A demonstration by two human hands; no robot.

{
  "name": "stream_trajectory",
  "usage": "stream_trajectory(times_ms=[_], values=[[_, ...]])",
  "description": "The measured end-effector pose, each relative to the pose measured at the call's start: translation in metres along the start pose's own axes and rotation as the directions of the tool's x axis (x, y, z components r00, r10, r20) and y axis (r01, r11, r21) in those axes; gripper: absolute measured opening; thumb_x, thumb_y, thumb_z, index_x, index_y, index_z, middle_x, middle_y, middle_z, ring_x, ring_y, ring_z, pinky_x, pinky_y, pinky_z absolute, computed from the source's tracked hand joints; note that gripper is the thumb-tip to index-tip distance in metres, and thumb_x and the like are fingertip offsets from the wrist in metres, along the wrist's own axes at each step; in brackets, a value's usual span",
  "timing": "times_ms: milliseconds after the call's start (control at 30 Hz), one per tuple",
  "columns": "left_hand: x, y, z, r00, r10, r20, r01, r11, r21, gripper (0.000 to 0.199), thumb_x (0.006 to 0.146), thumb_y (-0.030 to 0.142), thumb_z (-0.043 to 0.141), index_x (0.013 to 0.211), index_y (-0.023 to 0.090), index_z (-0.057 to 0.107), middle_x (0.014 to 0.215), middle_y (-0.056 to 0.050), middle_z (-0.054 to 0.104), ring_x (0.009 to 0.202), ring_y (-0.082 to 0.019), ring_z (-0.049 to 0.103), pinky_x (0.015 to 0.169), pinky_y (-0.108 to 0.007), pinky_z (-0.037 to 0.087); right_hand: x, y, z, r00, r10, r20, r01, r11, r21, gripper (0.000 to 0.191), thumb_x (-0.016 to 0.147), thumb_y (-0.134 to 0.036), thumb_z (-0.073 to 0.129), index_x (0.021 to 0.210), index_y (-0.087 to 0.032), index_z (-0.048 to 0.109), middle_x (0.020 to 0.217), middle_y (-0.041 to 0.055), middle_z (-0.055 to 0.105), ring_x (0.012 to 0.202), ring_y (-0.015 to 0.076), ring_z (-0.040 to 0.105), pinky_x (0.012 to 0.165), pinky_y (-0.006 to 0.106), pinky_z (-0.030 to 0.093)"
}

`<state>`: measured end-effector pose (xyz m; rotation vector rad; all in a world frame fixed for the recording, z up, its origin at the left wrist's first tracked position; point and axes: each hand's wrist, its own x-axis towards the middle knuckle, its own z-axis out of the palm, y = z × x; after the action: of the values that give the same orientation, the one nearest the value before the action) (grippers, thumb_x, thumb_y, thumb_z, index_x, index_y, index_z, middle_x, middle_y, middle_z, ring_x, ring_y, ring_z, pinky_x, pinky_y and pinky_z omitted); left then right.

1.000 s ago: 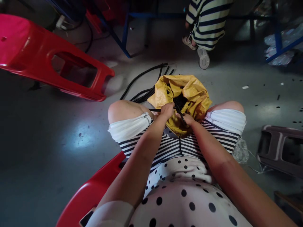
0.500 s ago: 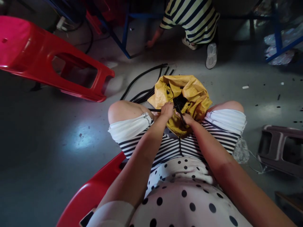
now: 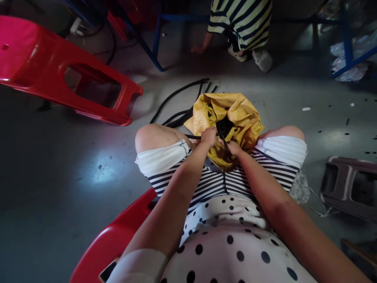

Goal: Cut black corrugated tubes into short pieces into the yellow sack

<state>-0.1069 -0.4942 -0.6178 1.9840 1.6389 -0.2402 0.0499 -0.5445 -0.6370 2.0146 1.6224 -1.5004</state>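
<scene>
Between my knees stands a yellow sack (image 3: 247,114), its mouth wide and its rim folded outward. Dark bits (image 3: 224,126) show inside it. My left hand (image 3: 209,136) is closed around a black rubber tube (image 3: 193,136), which runs out to the left over my knee. Close beside it, over the sack's near rim, my right hand (image 3: 234,148) grips a slim black tool (image 3: 225,144); its kind is too small to tell. The tool's far end meets the tube's end near my left fingers. More black tubes (image 3: 179,116) lie on the floor left of the sack.
A red plastic stool (image 3: 50,70) lies tipped at the left. Under me is a red seat (image 3: 108,236). A grey stool (image 3: 349,186) is at the right. Ahead, a person in a striped shirt (image 3: 241,23) crouches by a blue metal frame (image 3: 156,43).
The crouching person ahead has shifted farther away, with their hand and shoe in new places. My hands, the tube and the sack stay almost where they were.
</scene>
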Motion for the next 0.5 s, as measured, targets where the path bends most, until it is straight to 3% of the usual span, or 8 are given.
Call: stream_trajectory(times_ms=[300, 500], values=[[-0.001, -0.004, 0.0, 0.999, -0.006, 0.035, 0.005, 1.0, 0.019, 0.032, 0.09, 0.022, 0.067, 0.121, 0.019, 0.067, 0.133, -0.014, 0.067, 0.126, -0.029, 0.062, 0.102, -0.035, 0.051, 0.0, 0.002, 0.003, 0.998, -0.035, -0.055, 0.032, 0.998, -0.059, 0.077, 0.095, -0.08, 0.04, 0.084, -0.012, 0.076, 0.087, 0.0177, 0.076, 0.086, 0.0265, 0.072, 0.075, 0.029, 0.049], [-0.003, -0.004, -0.002, 0.998, 0.018, 0.053, -0.02, 0.999, 0.034, 0.028, 0.091, 0.02, 0.065, 0.118, 0.016, 0.07, 0.129, -0.015, 0.069, 0.123, -0.029, 0.064, 0.1, -0.034, 0.051, 0.005, 0.008, 0.005, 0.989, -0.029, -0.148, 0.046, 0.992, 0.118, 0.07, 0.093, -0.077, 0.047, 0.081, -0.012, 0.073, 0.08, 0.0138, 0.073, 0.077, 0.0237, 0.068, 0.07, 0.029, 0.05]])
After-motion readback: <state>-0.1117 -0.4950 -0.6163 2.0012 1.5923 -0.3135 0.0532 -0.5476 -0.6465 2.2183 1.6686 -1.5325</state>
